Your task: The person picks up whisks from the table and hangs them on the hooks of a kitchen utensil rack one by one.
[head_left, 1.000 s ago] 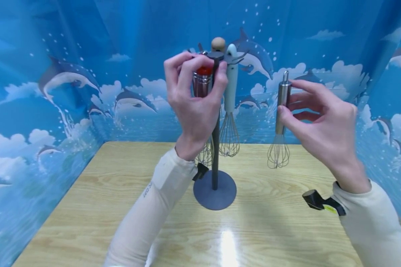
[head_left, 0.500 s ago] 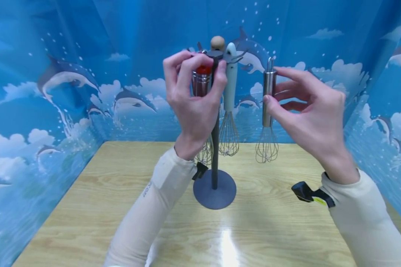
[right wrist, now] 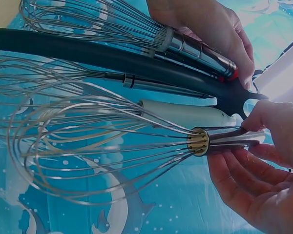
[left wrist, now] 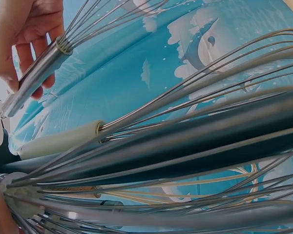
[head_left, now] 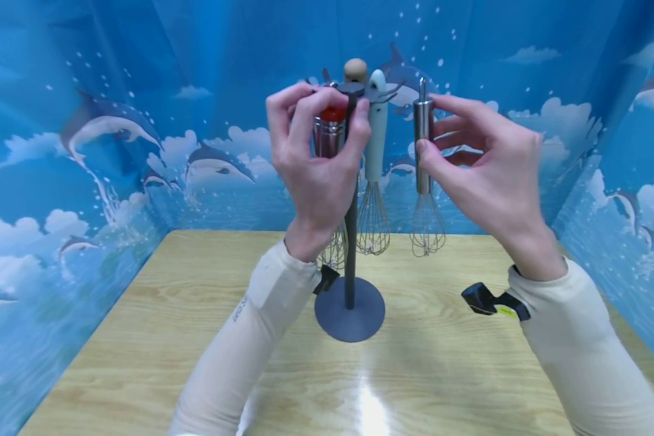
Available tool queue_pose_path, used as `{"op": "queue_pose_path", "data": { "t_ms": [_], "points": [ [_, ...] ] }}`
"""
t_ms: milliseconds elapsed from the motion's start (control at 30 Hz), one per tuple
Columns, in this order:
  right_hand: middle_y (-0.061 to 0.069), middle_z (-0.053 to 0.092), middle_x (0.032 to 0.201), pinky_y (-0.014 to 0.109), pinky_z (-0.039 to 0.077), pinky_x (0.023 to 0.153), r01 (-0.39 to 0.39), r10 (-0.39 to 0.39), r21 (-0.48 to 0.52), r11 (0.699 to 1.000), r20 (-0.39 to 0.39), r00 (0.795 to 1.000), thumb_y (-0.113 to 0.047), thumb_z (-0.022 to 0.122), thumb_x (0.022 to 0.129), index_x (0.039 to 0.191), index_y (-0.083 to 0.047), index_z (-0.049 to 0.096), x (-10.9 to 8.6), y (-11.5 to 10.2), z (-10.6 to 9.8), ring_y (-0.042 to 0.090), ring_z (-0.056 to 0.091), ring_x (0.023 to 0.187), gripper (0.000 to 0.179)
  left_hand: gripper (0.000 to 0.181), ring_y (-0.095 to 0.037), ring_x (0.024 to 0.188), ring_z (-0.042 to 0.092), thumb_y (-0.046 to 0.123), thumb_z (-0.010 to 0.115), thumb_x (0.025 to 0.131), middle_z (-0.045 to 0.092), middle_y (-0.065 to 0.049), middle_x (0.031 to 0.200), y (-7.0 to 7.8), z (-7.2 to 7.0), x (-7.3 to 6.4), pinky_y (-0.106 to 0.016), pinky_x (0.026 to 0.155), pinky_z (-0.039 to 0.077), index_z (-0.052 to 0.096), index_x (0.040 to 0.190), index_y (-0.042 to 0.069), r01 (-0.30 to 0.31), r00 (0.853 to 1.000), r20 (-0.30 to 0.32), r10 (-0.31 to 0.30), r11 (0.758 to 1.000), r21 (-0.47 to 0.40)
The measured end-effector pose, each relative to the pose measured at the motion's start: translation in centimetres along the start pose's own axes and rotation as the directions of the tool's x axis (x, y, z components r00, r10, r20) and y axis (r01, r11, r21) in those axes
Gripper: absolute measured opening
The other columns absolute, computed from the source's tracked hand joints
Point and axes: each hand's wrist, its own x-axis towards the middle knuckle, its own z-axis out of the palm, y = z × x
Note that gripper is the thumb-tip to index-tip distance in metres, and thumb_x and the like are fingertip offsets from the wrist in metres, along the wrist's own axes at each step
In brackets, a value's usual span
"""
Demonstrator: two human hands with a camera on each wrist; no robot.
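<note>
My right hand (head_left: pixel 490 163) pinches the steel handle of a small whisk (head_left: pixel 422 145) between thumb and fingers. The whisk hangs upright, wires down, just right of a dark whisk stand (head_left: pixel 351 254) and apart from it. My left hand (head_left: pixel 316 163) holds the top of the stand, thumb right of the post and fingers over the top. Within that hand's curve hangs a steel-handled whisk with a red band (head_left: pixel 328 136), partly hidden. A pale green-handled whisk (head_left: pixel 378 139) hangs on the stand's right side. In the right wrist view, the held whisk's wires (right wrist: pixel 112 146) overlap the hanging ones.
The stand's round base (head_left: pixel 349 324) rests on a light wooden table (head_left: pixel 436 363). Behind the stand's top shows a round wooden tip (head_left: pixel 355 69). A thin dark hook (head_left: pixel 393 92) juts right near the pale green handle. A blue dolphin-print curtain (head_left: pixel 223 72) surrounds the table.
My right hand has carried the small whisk leftward and up, closer to the stand's right side. The left hand and the stand have stayed practically still.
</note>
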Motion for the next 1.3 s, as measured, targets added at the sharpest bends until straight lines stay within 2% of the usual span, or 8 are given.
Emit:
{"op": "queue_pose_path", "data": {
  "t_ms": [67,100,333,600,733,900,1100,1300],
  "points": [
    [0.014,0.077,0.102,0.01,0.059,0.073,0.007,-0.007,-0.003,1.0,0.007,1.0,-0.007,0.073,0.09,0.133,-0.015,0.07,0.2,-0.1,0.2,-0.002,0.071,0.082,0.043,0.017,-0.024,0.105,0.056,0.006,0.075,0.087,0.051,-0.026,0.11,0.0,-0.1,0.0,-0.028,0.082,0.061,0.069,0.097,-0.007,-0.002,1.0,0.001,0.002,1.0,0.004],
    [0.016,0.077,0.102,0.01,0.059,0.073,0.011,-0.011,-0.002,1.0,0.01,1.0,-0.007,0.073,0.091,0.133,-0.015,0.069,0.3,-0.1,0.3,-0.002,0.07,0.082,0.043,0.017,-0.025,0.105,0.056,0.006,0.075,0.087,0.051,-0.026,0.11,0.0,-0.1,0.0,-0.028,0.082,0.061,0.069,0.097,-0.007,-0.004,1.0,0.0,0.004,1.0,0.006],
    [0.018,0.076,0.102,0.009,0.059,0.073,0.015,-0.015,0.008,1.0,0.037,0.999,-0.007,0.072,0.091,0.133,-0.013,0.069,0.9,-0.3,0.9,-0.006,0.069,0.081,0.043,0.017,-0.023,0.102,0.056,0.006,0.075,0.088,0.051,-0.026,0.11,0.1,-0.3,0.0,-0.026,0.076,0.06,0.069,0.098,-0.007,-0.002,1.0,0.001,0.002,1.0,0.006],
    [0.019,0.077,0.103,0.01,0.06,0.073,-0.023,0.019,0.046,0.999,0.094,0.995,-0.006,0.072,0.09,0.134,-0.013,0.068,0.7,-0.3,1.6,-0.004,0.07,0.081,0.045,0.017,-0.022,0.103,0.056,0.006,0.075,0.089,0.051,-0.025,0.111,0.3,-0.3,0.0,-0.026,0.077,0.061,0.07,0.098,-0.007,0.014,1.0,0.01,-0.014,1.0,0.002],
    [0.018,0.077,0.104,0.011,0.06,0.074,-0.028,0.022,0.057,0.998,0.104,0.994,-0.007,0.072,0.09,0.133,-0.011,0.068,0.5,-0.4,2.0,-0.004,0.07,0.082,0.043,0.017,-0.023,0.106,0.057,0.006,0.075,0.089,0.051,-0.025,0.112,0.4,-0.5,0.0,-0.027,0.082,0.061,0.07,0.099,-0.007,0.014,1.0,0.023,-0.014,1.0,0.007],
    [0.016,0.077,0.103,0.011,0.06,0.076,-0.028,0.021,0.066,0.997,0.096,0.995,-0.007,0.072,0.09,0.133,-0.01,0.068,0.4,-0.2,2.4,0.001,0.071,0.082,0.043,0.018,-0.024,0.111,0.059,0.006,0.074,0.091,0.053,-0.025,0.114,0.7,-0.9,0.1,-0.028,0.092,0.06,0.071,0.103,-0.007,0.029,0.997,0.065,-0.029,0.999,0.013],
    [0.015,0.077,0.103,0.011,0.06,0.075,-0.029,0.023,0.081,0.996,0.078,0.997,-0.005,0.072,0.09,0.134,-0.008,0.067,0.1,0.1,2.9,0.007,0.074,0.082,0.044,0.023,-0.029,0.117,0.059,0.006,0.072,0.093,0.055,-0.028,0.121,1.0,-1.8,0.1,-0.029,0.1,0.057,0.071,0.112,-0.008,0.023,0.985,0.17,-0.026,1.0,0.017],
    [0.012,0.078,0.104,0.012,0.061,0.076,-0.077,0.067,0.08,0.994,0.123,0.99,-0.008,0.073,0.091,0.136,-0.013,0.066,-0.6,0.1,2.9,0.01,0.075,0.085,0.046,0.028,-0.029,0.121,0.063,0.003,0.069,0.094,0.055,-0.03,0.126,1.0,-3.0,-0.1,-0.031,0.105,0.056,0.07,0.119,-0.008,0.011,0.974,0.227,-0.01,1.0,-0.002]
  ]
}}
